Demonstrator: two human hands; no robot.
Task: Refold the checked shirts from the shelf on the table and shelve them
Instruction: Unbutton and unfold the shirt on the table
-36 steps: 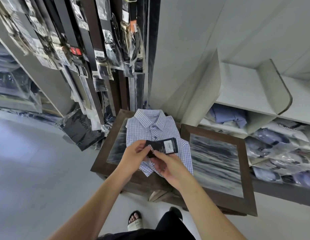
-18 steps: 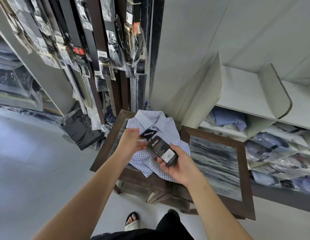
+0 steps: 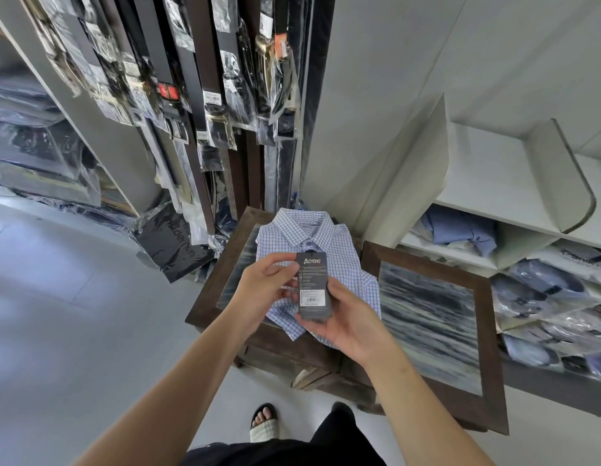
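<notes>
Blue-and-white check cotton, the checked shirt [image 3: 317, 264] lies folded, collar away from the person, at the worktop's [image 3: 208, 297] far left corner, its hem overhanging the near edge. Above it, both hands pinch a dark hang tag [image 3: 313, 285]: left hand [image 3: 263, 290] on its left edge, right hand [image 3: 346, 321] cupping its bottom, seemingly to read or tuck it. The shelf [image 3: 514, 213] stands to the right.
</notes>
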